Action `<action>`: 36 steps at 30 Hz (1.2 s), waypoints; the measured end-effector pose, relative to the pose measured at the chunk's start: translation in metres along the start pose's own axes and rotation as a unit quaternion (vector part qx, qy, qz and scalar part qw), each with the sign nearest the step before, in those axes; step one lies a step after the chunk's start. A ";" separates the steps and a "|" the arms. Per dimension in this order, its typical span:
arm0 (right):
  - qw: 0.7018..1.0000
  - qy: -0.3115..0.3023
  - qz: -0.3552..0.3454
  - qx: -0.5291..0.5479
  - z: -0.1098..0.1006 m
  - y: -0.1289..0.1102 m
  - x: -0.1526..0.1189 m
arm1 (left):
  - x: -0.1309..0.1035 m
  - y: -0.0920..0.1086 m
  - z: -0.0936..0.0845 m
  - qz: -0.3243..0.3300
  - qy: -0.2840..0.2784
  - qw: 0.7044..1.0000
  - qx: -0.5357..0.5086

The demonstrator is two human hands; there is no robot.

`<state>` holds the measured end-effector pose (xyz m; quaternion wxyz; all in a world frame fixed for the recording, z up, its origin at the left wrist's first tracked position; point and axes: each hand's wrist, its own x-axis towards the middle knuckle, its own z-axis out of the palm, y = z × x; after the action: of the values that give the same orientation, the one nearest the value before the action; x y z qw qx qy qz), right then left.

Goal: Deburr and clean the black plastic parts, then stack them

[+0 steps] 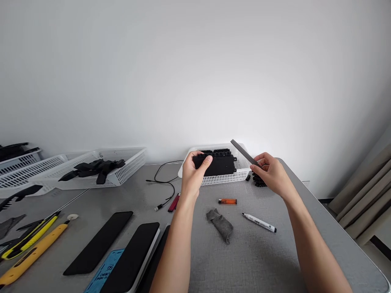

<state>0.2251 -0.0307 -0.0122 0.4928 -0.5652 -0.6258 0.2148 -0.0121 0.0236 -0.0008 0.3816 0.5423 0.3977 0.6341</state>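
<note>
My left hand [195, 171] is closed round the left end of a flat black part [220, 166] with a bumpy upper edge, thumb across its face. The part is held up in front of a white basket [226, 178]. To the right, my right hand [270, 171] pinches the lower end of a thin grey flat strip [244, 152], which slants up and left, its far end apart from the black part. Behind my right hand, a black bristly item [259, 180] lies on the table, partly hidden.
On the grey table [250, 260] lie an orange lighter [227, 201], a grey cloth [220, 226], a marker [259, 222], a black cable [165, 182], black flat pads [99, 243] and a yellow-orange tool [35, 254]. A basket [130, 166] with black pieces stands at left.
</note>
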 end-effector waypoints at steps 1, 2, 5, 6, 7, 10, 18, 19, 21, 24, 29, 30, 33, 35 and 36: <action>1.000 0.007 0.002 -0.024 0.000 0.004 0.000 | 0.001 0.000 -0.001 -0.010 0.008 1.000 -0.012; 0.999 0.008 0.007 -0.044 0.001 0.008 -0.001 | 0.001 0.000 -0.001 -0.014 0.015 1.000 -0.021; 0.995 -0.032 0.039 -0.085 0.003 0.029 -0.008 | 0.003 -0.002 -0.004 0.001 0.035 0.999 -0.018; 0.992 -0.059 0.052 -0.094 0.004 0.038 -0.012 | 0.004 -0.003 -0.005 0.009 0.040 0.999 -0.011; 0.990 -0.083 0.060 -0.102 0.004 0.047 -0.017 | 0.004 -0.003 -0.005 0.017 0.043 0.999 -0.005; 0.978 -0.129 0.072 -0.149 0.008 0.077 -0.035 | 0.005 -0.004 -0.005 0.028 0.038 0.999 -0.008; 0.938 -0.134 0.141 -0.287 0.028 0.133 -0.068 | 0.003 -0.001 -0.003 0.041 0.026 0.998 -0.043; 0.936 -0.131 0.147 -0.293 0.030 0.136 -0.069 | 0.003 -0.001 -0.004 0.039 0.026 0.998 -0.046; 0.931 -0.126 0.156 -0.304 0.032 0.141 -0.069 | 0.003 -0.001 -0.005 0.036 0.030 0.998 -0.047; 0.925 -0.124 0.161 -0.322 0.035 0.146 -0.066 | 0.004 -0.002 -0.006 0.034 0.032 0.998 -0.043; 0.918 -0.133 0.133 -0.350 0.046 0.151 -0.057 | 0.005 -0.002 -0.005 0.034 0.021 0.998 -0.055; 0.917 -0.136 0.124 -0.355 0.049 0.151 -0.055 | 0.004 -0.002 -0.005 0.035 0.018 0.998 -0.058; 0.912 -0.144 0.104 -0.370 0.056 0.150 -0.051 | 0.004 -0.001 -0.006 0.040 0.011 0.997 -0.063; 0.908 -0.145 0.098 -0.380 0.059 0.149 -0.050 | 0.003 0.000 -0.007 0.040 0.004 0.997 -0.068; 0.906 -0.146 0.097 -0.385 0.060 0.148 -0.050 | 0.003 0.000 -0.007 0.038 0.002 0.997 -0.072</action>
<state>0.2411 -0.0195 -0.1785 0.1168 -0.7312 -0.6668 0.0836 -0.0193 0.0258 -0.0003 0.3940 0.5270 0.3308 0.6764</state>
